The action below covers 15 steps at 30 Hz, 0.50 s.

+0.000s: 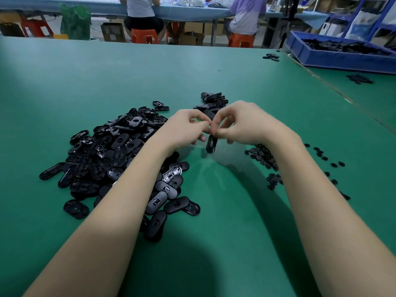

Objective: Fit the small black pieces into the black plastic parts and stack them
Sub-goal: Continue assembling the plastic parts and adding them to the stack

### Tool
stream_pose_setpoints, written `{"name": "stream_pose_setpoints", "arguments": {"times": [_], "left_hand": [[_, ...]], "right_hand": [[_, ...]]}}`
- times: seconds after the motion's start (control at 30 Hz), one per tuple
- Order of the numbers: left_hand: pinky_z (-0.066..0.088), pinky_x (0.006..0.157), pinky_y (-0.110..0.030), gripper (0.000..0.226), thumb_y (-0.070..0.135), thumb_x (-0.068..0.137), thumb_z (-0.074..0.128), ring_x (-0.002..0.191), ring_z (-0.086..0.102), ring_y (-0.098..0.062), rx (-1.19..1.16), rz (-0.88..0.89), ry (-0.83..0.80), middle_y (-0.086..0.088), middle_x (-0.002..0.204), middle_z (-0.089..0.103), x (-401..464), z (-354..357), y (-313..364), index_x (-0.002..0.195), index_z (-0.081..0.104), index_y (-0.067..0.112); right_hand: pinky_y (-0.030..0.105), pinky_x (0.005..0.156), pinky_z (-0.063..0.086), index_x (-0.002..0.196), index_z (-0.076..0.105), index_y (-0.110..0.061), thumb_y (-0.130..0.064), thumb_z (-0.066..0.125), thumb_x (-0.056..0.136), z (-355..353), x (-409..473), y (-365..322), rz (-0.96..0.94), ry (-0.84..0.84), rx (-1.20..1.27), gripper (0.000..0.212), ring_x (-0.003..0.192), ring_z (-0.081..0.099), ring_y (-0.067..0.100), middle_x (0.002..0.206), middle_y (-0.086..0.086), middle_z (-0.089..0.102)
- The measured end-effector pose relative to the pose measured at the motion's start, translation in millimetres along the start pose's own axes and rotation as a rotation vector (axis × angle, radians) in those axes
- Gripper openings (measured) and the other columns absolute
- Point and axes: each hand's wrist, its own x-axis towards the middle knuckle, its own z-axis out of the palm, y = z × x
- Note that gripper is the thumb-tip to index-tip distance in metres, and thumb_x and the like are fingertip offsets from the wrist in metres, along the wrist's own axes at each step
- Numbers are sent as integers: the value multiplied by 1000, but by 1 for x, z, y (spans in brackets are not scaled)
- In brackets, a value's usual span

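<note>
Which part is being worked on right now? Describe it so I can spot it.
On the green table, look between the big pile and the small pieces. The oval part hangs upright from both hands, the only one off the table.

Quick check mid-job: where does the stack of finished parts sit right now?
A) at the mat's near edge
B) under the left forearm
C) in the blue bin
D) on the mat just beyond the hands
D: the stack lies on the green mat just past the left hand and right hand, which together hold one part.
</note>
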Motion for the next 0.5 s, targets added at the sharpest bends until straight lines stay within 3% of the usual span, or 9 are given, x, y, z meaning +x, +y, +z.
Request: {"name": "stream_pose_setpoints", "arguments": {"times": [0.13,0.2,0.33,0.43,0.5], "left_hand": [[52,59,-17,11,17,99,60,76,72,-15,-437,-78,-147,-7,97,76,-2,-2,7,102,70,13],[53,62,-17,11,16,98,61,76,72,-15,-578,-88,-178,-4,94,76,-2,-4,7,102,70,12],[53,60,-15,14,8,95,65,71,71,-13,-647,-116,-160,1,82,75,-1,-5,5,107,69,12],[53,59,-15,16,5,93,65,68,69,-13,-659,-131,-135,-1,79,74,0,-5,4,103,71,15],[53,59,-15,18,4,93,65,66,68,-12,-630,-154,-91,-1,79,75,0,-3,3,99,73,20]], "right_hand": [[7,50,41,88,72,-25,-20,70,92,-7,-1,7,-26,249,210,6,59,69,6,85,-9,75],[9,49,41,90,71,-23,-19,70,92,-7,-1,7,-29,271,231,5,57,68,4,86,-10,75],[10,47,41,98,70,-28,-19,68,90,-6,-1,4,-23,263,190,12,61,71,10,84,-12,74],[20,62,50,92,70,-35,-29,69,88,-7,-1,6,20,236,93,8,68,71,7,83,-14,74],[29,78,54,87,72,-37,-34,70,85,-11,-1,11,123,174,-92,4,84,69,11,90,-14,74]]}}
